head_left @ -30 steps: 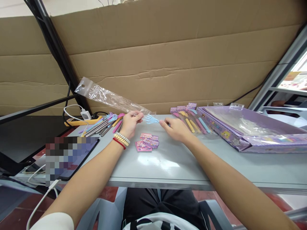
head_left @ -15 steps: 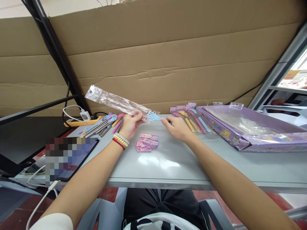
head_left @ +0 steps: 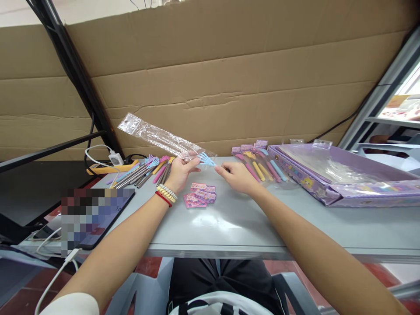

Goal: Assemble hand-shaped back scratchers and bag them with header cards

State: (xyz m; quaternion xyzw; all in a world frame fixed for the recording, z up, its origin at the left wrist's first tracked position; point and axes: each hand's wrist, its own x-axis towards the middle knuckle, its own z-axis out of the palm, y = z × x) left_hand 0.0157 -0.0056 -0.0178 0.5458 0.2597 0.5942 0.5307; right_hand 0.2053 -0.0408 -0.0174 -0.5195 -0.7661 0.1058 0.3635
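My left hand (head_left: 180,172) pinches a clear plastic bag (head_left: 155,136) near its right end; the long bag slants up to the left. A light-blue hand-shaped back scratcher (head_left: 206,159) sits with its fingers at that end of the bag. My right hand (head_left: 236,176) grips the scratcher just below its head, and the fist hides the rest. Below my hands lie several pink and purple printed cards (head_left: 201,195). Near my left wrist is a pile of loose back scratchers (head_left: 141,171) with metal rods and coloured handles.
Bagged back scratchers (head_left: 260,165) with cards lie right of my right hand. Beside them stands a shallow purple box (head_left: 361,199) holding clear plastic bags. A tablet (head_left: 105,218) with a white cable lies at the left edge. A cardboard wall (head_left: 210,78) backs the table.
My right hand has moved slightly left with the back scratcher, bringing its head closer to my left fingers and further into the bag's end. The bag has shifted slightly.
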